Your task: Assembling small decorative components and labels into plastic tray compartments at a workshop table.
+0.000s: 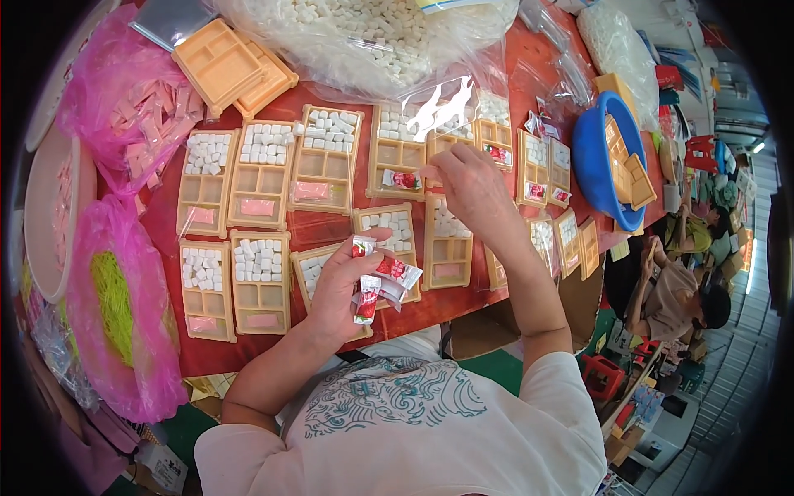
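Observation:
In my left hand (335, 285) is a bunch of small red-and-white sachets (368, 299), fanned out between the fingers and thumb. My right hand (471, 186) reaches over a tan compartment tray (397, 154), its fingers pinched at the right end of a single sachet (402, 179). That sachet lies in the tray's near compartment. Similar trays stand around both hands, with white cube-shaped pieces (269, 142) in their large compartments. Several on the left also hold a pink packet (256, 207). Toward the right, some trays carry a red-and-white sachet (536, 192) instead.
A clear bag of white cubes (380, 33) lies at the far side of the red table. Pink bags (124, 281) and a round basin (50, 215) line the left. On the right stands a blue basin (591, 157) with trays inside. Other people (674, 302) sit beyond.

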{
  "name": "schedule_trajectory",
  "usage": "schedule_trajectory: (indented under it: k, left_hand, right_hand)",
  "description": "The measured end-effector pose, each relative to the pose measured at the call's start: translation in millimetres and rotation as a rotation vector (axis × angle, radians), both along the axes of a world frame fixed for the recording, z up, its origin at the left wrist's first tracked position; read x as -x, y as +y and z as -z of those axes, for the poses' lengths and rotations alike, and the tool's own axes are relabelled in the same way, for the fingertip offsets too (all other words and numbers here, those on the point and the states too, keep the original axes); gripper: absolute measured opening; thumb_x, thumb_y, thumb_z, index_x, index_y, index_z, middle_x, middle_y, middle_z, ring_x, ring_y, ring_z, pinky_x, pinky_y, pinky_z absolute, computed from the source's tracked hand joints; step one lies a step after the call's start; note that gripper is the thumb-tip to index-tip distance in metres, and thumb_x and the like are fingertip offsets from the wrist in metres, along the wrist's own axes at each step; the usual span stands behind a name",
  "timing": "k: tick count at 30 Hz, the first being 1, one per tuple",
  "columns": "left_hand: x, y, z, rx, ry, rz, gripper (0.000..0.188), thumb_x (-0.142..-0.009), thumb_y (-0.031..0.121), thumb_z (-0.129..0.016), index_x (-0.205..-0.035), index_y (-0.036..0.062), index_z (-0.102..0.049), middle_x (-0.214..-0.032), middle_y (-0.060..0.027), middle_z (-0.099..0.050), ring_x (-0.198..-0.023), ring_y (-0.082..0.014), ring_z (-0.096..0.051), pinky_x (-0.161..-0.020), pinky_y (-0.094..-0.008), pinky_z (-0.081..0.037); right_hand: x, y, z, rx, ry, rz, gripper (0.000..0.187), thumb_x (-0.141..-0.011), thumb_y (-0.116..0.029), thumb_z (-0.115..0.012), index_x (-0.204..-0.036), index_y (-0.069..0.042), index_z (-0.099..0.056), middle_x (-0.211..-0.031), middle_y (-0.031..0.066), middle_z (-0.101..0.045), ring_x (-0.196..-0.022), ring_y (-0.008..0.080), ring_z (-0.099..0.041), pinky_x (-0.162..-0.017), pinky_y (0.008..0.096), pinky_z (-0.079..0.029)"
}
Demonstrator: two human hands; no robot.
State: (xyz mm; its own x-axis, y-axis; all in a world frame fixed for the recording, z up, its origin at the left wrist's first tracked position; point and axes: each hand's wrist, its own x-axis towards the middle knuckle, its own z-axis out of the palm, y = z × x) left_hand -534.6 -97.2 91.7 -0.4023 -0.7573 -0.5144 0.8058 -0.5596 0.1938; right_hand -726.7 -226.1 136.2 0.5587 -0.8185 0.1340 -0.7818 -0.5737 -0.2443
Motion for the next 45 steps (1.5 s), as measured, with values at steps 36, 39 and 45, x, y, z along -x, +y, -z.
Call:
schedule_trajectory:
  k: [36,39,45]
  left_hand:
    - [1.0,-0.8,1.0,0.014,-0.005,-0.002,0.034,-0.089,0.004,-0.053,-0.123,0.0008,-0.05,-0.096,-0.0121,-0.063,-0.084,-0.021,-0.067,-0.073,-0.039,-0.061]
    - [0.8,-0.8,-0.6,-0.001,0.001,-0.008,0.035,-0.089,0.004,-0.052,-0.123,0.0009,-0.05,-0.096,-0.0118,-0.063,-0.083,-0.0198,-0.067,-0.071,-0.0363,-0.061]
    - [-1.4,-0.3,-0.7,0.011,0.034,0.003,0.033,-0.09,0.002,-0.05,-0.123,0.0027,-0.052,-0.097,-0.0114,-0.062,-0.086,-0.0182,-0.066,-0.071,-0.0327,-0.06]
  right_hand:
    - [-36.5,-8.0,21.6,-0.383,-0.299,0.081,0.011,-0.085,-0.008,-0.061,-0.093,-0.001,-0.06,-0.081,0.0151,-0.062,-0.074,0.0312,-0.061,-0.064,0.0375,-0.047]
    - [-37.6,-4.1,26.4,-0.125,-0.168,-0.043,0.014,-0.084,-0.005,-0.06,-0.098,-0.003,-0.06,-0.092,0.0132,-0.061,-0.085,0.0307,-0.061,-0.07,0.0378,-0.047]
    - [-29.7,-2.4,22.7,0.058,-0.216,-0.117,0.017,-0.082,0.0,-0.059,-0.099,-0.003,-0.059,-0.104,0.0125,-0.057,-0.09,0.0322,-0.059,-0.076,0.0401,-0.047]
